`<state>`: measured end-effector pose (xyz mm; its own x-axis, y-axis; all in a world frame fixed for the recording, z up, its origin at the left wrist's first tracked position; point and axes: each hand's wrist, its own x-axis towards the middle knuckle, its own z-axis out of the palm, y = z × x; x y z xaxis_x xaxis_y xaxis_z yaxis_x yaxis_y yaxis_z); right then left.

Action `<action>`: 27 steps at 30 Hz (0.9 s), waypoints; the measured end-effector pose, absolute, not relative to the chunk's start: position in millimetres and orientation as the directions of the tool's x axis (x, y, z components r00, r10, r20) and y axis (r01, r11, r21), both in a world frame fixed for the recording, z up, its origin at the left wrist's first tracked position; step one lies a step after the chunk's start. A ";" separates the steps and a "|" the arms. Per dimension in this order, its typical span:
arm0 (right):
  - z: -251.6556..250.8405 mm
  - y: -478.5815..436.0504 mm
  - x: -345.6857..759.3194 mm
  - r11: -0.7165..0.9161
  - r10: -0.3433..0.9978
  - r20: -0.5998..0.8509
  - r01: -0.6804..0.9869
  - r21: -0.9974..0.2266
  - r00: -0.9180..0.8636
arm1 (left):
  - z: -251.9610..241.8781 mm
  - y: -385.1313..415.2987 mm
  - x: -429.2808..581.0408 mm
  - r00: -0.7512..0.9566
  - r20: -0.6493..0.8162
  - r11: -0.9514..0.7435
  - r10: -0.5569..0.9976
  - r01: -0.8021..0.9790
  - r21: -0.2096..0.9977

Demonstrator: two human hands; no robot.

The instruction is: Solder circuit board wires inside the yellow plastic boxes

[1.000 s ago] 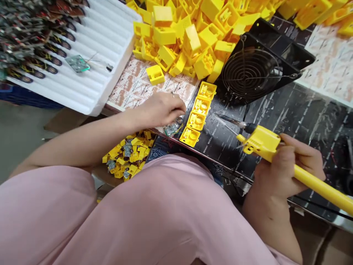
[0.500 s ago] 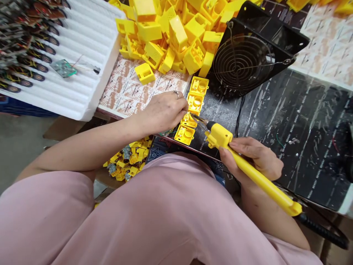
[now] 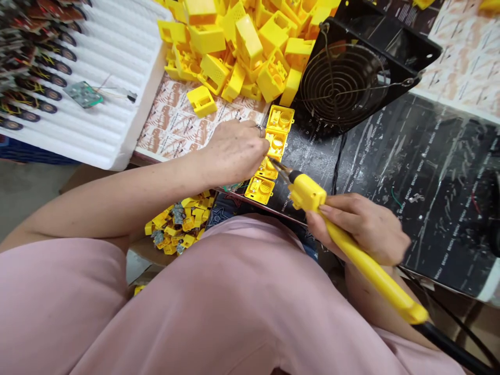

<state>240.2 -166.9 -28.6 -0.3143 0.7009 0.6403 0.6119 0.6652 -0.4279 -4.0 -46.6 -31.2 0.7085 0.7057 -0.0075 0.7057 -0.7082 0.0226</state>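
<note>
My left hand [image 3: 234, 153] is curled over a row of open yellow plastic housings, its fingertips at the second [image 3: 276, 144] and third [image 3: 267, 169]. Whatever lies under those fingers is hidden. My right hand [image 3: 361, 224] grips a yellow soldering iron [image 3: 307, 192] by its handle. The iron's metal tip [image 3: 279, 169] points left, right beside my left fingertips and the third housing. The first housing [image 3: 279, 119] and the last [image 3: 260, 190] are uncovered, with yellow inner parts showing.
A large heap of yellow housings [image 3: 234, 47] stands behind a caged black fan [image 3: 344, 78]. A white foam tray [image 3: 97, 125] holds circuit boards and wired parts at left. Below my left forearm lies a pile of yellow parts [image 3: 175, 224]. A dark printed mat [image 3: 437, 177] spreads right.
Since a second ago, my right hand has brought the soldering iron left to the housings, with the tip now at my left fingertips. My left hand has moved slightly right over the row.
</note>
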 end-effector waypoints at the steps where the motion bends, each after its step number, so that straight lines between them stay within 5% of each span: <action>1: -27.2 -167.5 242.3 0.649 0.710 0.641 0.622 -0.437 -0.291 | -29.3 -46.8 -3.7 0.708 -0.010 -0.707 0.706 0.706 0.033; 9: -34.7 -167.3 245.3 0.623 0.706 0.675 0.640 -0.449 -0.214 | -12.1 -48.1 3.2 0.666 -0.153 -0.672 0.731 0.741 0.015; 20: -45.5 -169.8 252.2 0.548 0.714 0.690 0.710 -0.442 -0.121 | -21.5 -38.7 -37.8 0.673 -0.067 -0.612 0.737 0.706 0.358; 27: -42.9 -172.1 245.3 0.562 0.722 0.692 0.591 -0.579 -0.007 | -32.6 -38.8 -32.5 0.653 -0.009 -0.571 0.757 0.669 0.477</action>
<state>245.3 -172.1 -42.9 -0.0073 0.7218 0.6920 0.5907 0.5615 -0.5795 -32.5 -38.8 -32.6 0.6529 0.7574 -0.0088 0.6686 -0.5707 0.4768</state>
